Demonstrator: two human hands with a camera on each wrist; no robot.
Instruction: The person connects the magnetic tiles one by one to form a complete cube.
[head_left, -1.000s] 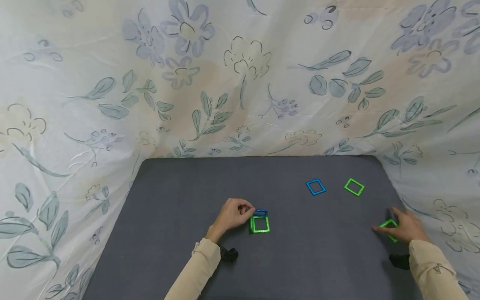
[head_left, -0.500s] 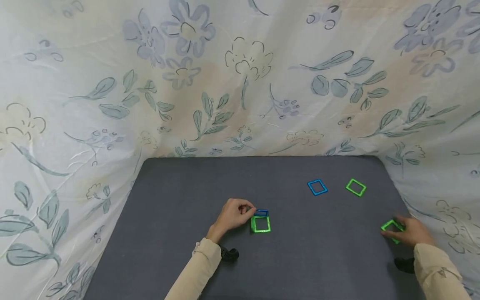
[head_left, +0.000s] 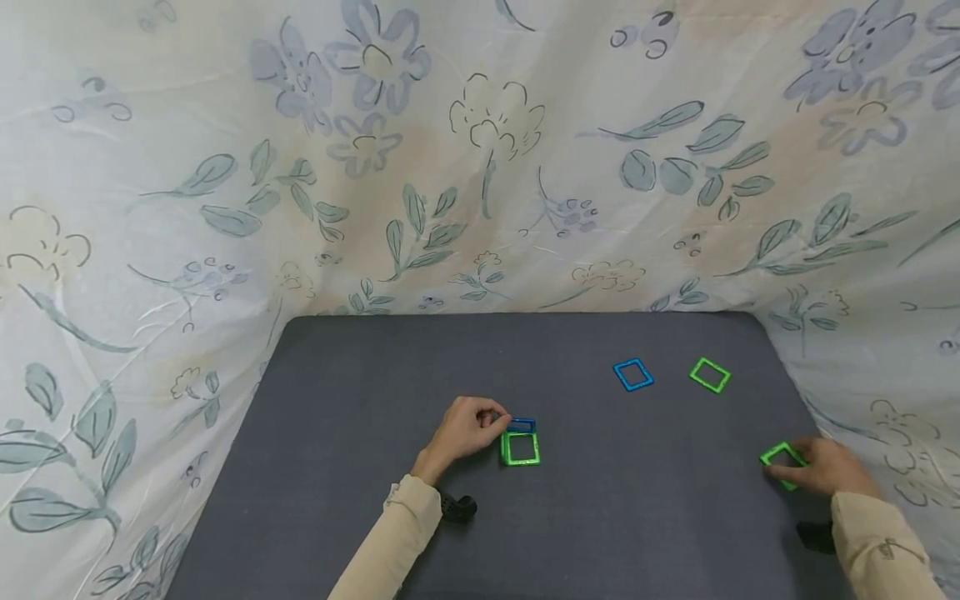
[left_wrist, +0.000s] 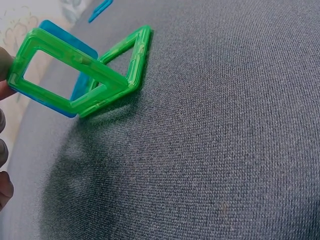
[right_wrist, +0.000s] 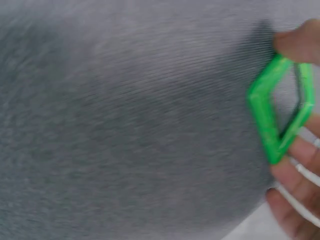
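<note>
My left hand point(head_left: 465, 429) pinches the edge of a small magnetic-tile build at mid-table. In the left wrist view, a green square tile point(left_wrist: 60, 47) stands upright there, with a blue tile point(left_wrist: 70, 37) standing behind it. Another green tile point(left_wrist: 137, 65) lies flat on the cloth, joined at their foot. Over by the table's right edge, my right hand point(head_left: 828, 467) grips a loose green magnetic tile point(right_wrist: 262, 110). Its thumb lies at one corner and its fingers at the opposite side in the right wrist view.
A blue tile point(head_left: 633, 375) and a green tile point(head_left: 709, 376) lie flat and apart on the back right of the dark grey table point(head_left: 360, 375). Behind and beside the table hangs a floral curtain point(head_left: 487, 250).
My right hand has drawn its thumb and fingers in on the green tile and shifted slightly right and nearer. My left hand and its build have stayed in place.
</note>
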